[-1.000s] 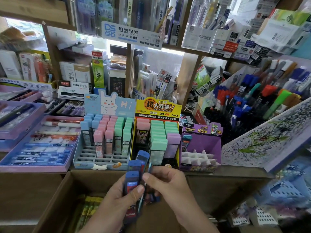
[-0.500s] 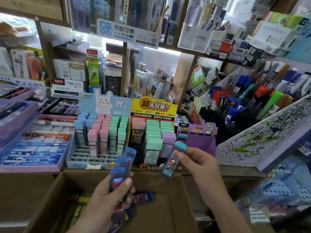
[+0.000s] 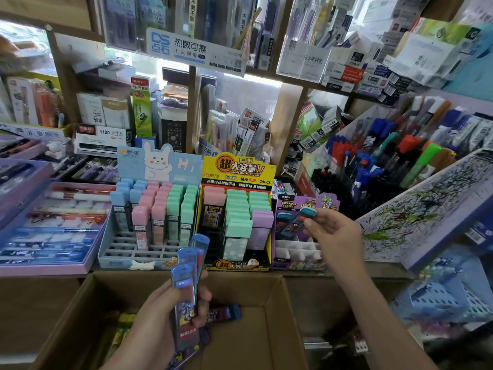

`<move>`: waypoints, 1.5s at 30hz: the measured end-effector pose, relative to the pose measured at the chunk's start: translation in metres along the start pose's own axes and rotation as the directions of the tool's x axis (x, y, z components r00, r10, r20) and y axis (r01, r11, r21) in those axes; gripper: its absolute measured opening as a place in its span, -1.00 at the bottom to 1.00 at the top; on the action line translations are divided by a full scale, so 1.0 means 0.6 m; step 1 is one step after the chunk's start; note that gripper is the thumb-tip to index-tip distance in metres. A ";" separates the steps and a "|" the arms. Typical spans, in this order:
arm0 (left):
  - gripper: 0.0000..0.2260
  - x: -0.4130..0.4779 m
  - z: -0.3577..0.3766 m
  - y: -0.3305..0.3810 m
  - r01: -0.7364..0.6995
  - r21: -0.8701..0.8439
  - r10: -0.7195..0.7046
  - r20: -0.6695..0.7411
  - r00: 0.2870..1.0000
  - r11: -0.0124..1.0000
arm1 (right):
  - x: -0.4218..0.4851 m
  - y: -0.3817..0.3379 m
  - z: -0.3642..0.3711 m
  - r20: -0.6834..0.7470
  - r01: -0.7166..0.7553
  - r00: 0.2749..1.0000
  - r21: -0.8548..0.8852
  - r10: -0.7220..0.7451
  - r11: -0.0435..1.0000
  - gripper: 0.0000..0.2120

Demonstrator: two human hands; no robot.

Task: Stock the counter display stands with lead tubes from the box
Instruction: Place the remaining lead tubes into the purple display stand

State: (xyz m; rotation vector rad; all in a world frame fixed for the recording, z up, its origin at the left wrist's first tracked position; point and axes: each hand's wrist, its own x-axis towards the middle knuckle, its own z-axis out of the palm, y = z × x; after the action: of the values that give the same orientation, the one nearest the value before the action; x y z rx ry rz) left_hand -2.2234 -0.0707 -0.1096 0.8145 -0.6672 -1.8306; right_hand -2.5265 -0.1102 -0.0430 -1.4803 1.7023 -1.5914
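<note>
**One tube held at the purple stand**

The right hand pinches a tilted teal-capped tube just over the purple stand, where one tube already stands. The left hand is clamped on a bundle of blue-capped tubes above the open box, which holds a loose tube. On the counter, pastel tubes fill the yellow stand and the blue stand. Pens crowd the right.

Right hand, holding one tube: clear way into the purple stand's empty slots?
Probably yes. The right hand pinches its lead tube just over the purple stand, whose front white slots look empty; nothing lies between. A stocked tube occupies only the back left.
</note>
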 end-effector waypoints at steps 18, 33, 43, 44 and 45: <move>-0.70 -0.018 0.010 0.003 -0.011 0.027 0.010 0.010 1.000 1.000 | 0.006 0.052 0.049 0.020 0.015 1.000 -0.294 -0.010 0.956 -0.94; -0.81 -0.022 0.005 -0.002 -0.015 0.071 0.016 -0.019 1.000 0.997 | -0.005 0.049 0.043 -0.002 -0.005 1.000 -0.310 0.005 0.951 -0.93; -0.67 -0.017 0.001 -0.008 -0.005 0.111 0.012 -0.065 0.998 0.994 | -0.117 -0.037 0.081 0.223 -0.030 0.974 -0.037 0.037 0.999 -0.91; -0.66 -0.016 0.000 -0.009 -0.001 0.115 0.008 -0.066 0.998 0.993 | -0.132 -0.043 0.093 0.300 -0.068 0.951 -0.021 0.071 0.997 -0.92; -0.66 -0.016 -0.001 -0.010 0.003 0.120 0.005 -0.068 0.998 0.993 | -0.146 -0.048 0.105 0.370 -0.111 0.923 -0.002 0.104 0.994 -0.93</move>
State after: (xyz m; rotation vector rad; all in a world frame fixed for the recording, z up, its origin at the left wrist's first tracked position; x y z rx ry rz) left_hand -2.2232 -0.0600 -0.1122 0.9507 -0.7392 -1.7666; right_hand -2.4297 -0.0607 -0.0675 -1.5331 1.5171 -1.1764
